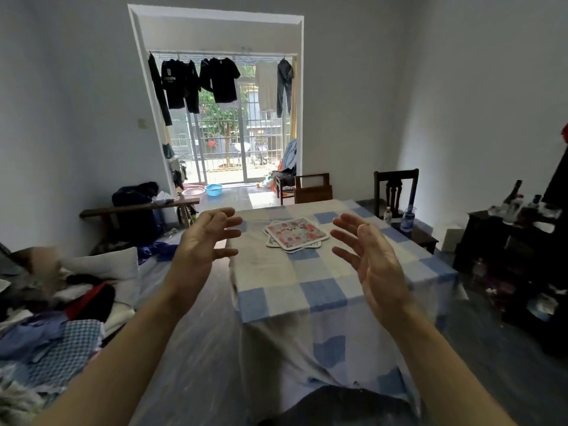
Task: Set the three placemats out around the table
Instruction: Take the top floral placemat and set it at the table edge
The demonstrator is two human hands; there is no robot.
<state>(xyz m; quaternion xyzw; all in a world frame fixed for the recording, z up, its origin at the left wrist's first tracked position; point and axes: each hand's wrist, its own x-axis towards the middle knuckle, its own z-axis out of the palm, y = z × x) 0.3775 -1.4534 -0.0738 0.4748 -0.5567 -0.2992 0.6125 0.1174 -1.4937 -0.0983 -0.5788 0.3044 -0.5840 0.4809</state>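
Note:
A stack of square placemats (pixel 295 234) with a pink floral print lies on the table (pixel 307 290), which is covered by a blue and white checked cloth. The mats sit slightly fanned near the table's far middle. My left hand (pixel 204 241) hovers in the air to the left of the stack, palm turned inward, fingers spread and holding nothing. To the right of the stack my right hand (pixel 370 259) is raised likewise, fingers loosely spread, empty. Neither hand touches the mats or the table.
A dark wooden chair (pixel 396 189) stands at the table's far right, another chair (pixel 312 189) at the far end. Two bottles (pixel 407 218) stand beside the right edge. A bed heaped with clothes (pixel 61 305) lies left; a dark cluttered cabinet (pixel 510 241) stands right.

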